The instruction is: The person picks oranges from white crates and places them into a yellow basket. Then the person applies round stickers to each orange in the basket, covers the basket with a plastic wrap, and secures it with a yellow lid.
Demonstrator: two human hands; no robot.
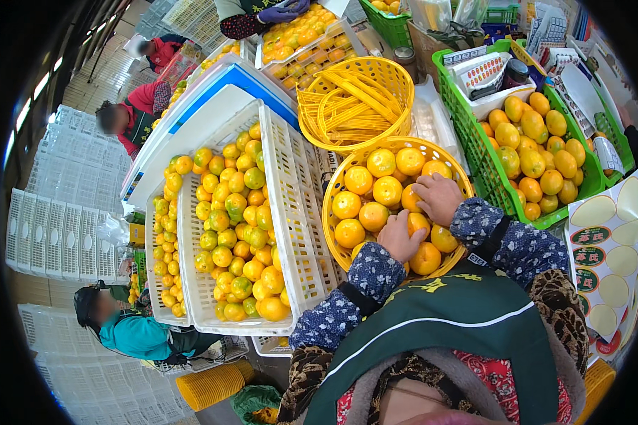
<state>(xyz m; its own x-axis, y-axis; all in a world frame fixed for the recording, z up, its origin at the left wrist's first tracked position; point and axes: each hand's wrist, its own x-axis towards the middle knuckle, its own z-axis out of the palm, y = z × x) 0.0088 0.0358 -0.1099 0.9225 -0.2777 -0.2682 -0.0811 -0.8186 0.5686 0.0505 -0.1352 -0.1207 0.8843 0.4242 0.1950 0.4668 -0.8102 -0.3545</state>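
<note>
A round yellow plastic basket [330,212] full of orange citrus fruit stands before me. My left hand [402,237] lies on the fruit in its lower middle, fingers spread around an orange fruit [418,224]. Right of it, my right hand [439,197] rests over fruit near the basket's right side, fingertips at another orange fruit [410,198]. Whether either hand grips a fruit cannot be told. Both wrists come out of blue patterned sleeves.
White crates [292,212] of greenish-orange citrus stand left. A yellow basket [404,117] of yellow straps is beyond, a green crate [460,133] of fruit right, sticker sheets [606,255] at far right. Several people work at left and top, one with purple gloves [284,11].
</note>
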